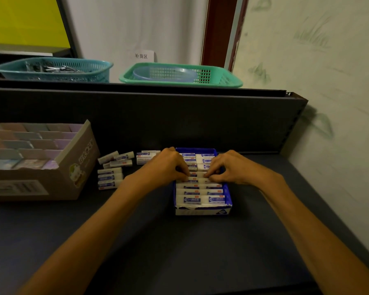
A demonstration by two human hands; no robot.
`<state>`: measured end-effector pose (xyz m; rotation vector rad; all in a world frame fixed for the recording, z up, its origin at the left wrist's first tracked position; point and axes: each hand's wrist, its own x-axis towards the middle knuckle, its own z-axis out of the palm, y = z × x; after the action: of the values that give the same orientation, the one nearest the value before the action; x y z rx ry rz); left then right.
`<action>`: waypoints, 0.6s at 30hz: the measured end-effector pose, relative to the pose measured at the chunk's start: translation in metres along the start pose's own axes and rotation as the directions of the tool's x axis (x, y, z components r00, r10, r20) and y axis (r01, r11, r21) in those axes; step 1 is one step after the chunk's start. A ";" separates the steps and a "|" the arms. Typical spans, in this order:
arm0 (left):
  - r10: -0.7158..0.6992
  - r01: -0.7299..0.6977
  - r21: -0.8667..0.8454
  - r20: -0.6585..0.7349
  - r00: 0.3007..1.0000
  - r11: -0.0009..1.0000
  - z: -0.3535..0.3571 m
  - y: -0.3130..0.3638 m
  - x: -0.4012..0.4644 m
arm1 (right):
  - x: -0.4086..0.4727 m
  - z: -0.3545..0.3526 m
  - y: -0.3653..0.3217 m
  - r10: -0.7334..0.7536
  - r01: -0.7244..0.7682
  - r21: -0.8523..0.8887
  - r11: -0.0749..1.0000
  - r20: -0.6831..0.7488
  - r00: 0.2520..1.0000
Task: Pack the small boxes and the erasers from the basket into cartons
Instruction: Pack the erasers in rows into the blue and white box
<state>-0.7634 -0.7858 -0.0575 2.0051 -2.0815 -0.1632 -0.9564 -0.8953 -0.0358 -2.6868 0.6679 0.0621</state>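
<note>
A small blue carton [229, 196] stands on the dark table, filled with rows of white erasers [202, 199] in blue-printed sleeves. My left hand [168, 165] and my right hand [228, 167] both rest over the middle rows, fingertips curled down and pinching the erasers there. Several loose erasers [110, 177] lie on the table left of the carton, with more [145, 157] behind my left hand. A brown carton [73, 167] at the left holds rows of small pastel boxes [28, 143].
On the raised shelf behind stand a green basket [222, 78] with a blue bowl [164, 73] inside and a teal basket [51, 69] with dark metal items. A wall runs close on the right. The dark table [179, 241] spreads out in front.
</note>
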 end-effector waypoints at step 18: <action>0.007 -0.007 0.004 -0.026 1.000 1.000 -0.003 0.002 -0.004 | -0.007 -0.002 -0.008 -0.019 0.025 0.082 0.996 -0.067 0.998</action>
<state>-0.7644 -0.7812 -0.0545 1.9915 -2.0741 -0.1307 -0.9594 -0.8869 -0.0301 -2.6258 0.6461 -0.0594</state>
